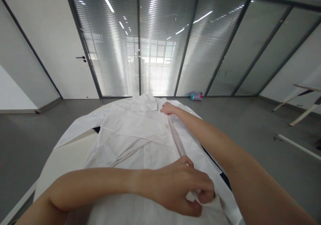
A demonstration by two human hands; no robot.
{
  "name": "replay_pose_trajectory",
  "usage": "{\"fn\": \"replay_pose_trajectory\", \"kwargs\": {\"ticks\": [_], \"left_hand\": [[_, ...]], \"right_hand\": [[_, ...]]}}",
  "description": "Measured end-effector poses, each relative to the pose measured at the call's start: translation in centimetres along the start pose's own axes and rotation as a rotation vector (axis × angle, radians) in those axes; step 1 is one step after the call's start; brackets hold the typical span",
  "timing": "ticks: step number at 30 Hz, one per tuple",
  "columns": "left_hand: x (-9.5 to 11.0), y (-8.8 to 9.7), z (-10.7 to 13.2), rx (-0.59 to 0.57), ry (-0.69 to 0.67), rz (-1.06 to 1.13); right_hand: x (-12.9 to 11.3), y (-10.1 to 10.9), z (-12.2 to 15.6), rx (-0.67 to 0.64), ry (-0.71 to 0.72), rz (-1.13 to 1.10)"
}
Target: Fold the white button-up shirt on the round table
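Note:
A white button-up shirt (140,126) lies spread over a round white table (67,159), its collar (144,103) at the far end. One sleeve (77,128) stretches out to the left; another part of white cloth runs along the right side. My left hand (183,185) reaches across the near part and pinches the shirt's right edge between thumb and fingers. Farther away, my right hand (168,108) is closed on the cloth just right of the collar, near the shoulder. Dark patches show beneath the shirt at its sides.
A blue and red basket-like object (196,96) lies on the grey floor (240,118) by the glass partition (160,44). A white door (72,61) is at the left. Wooden-legged furniture (304,109) and a white bar (299,147) are at the right.

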State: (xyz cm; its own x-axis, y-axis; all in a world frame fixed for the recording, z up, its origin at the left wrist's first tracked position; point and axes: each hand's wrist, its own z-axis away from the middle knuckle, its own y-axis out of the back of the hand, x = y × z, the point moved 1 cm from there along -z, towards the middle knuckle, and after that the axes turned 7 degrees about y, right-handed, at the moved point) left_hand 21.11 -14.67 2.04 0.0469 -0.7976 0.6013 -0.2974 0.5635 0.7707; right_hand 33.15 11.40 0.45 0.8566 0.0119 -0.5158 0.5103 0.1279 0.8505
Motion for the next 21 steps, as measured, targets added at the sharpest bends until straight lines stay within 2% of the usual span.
{"fn": "replay_pose_trajectory", "kwargs": {"ticks": [3,7,9,12,14,17,19,21], "left_hand": [[1.3,1.5,1.7,0.001,-0.022,0.001],[2.7,2.6,3.4,0.022,-0.038,-0.197],[3.0,3.3,3.8,0.128,0.000,-0.176],[2.7,4.7,3.8,0.384,0.046,-0.033],[2.4,5.4,3.3,0.476,0.051,0.021],[1.8,5.4,1.7,0.432,0.041,-0.015],[1.5,4.6,0.0,0.338,-0.012,-0.098],[1.6,3.3,-2.2,0.216,-0.129,-0.236]], "right_hand": [[0.0,0.6,-0.1,0.025,-0.005,0.005],[0.6,1.7,-0.1,0.065,-0.008,-0.004],[1.0,2.2,-0.1,0.088,-0.012,-0.018],[1.7,2.8,0.3,0.120,-0.024,-0.048],[2.3,3.3,1.0,0.126,-0.035,-0.072],[3.3,3.6,3.0,0.054,-0.066,-0.118],[4.0,3.6,4.7,-0.022,-0.077,-0.124],[4.7,3.5,6.3,-0.064,-0.073,-0.099]]}}
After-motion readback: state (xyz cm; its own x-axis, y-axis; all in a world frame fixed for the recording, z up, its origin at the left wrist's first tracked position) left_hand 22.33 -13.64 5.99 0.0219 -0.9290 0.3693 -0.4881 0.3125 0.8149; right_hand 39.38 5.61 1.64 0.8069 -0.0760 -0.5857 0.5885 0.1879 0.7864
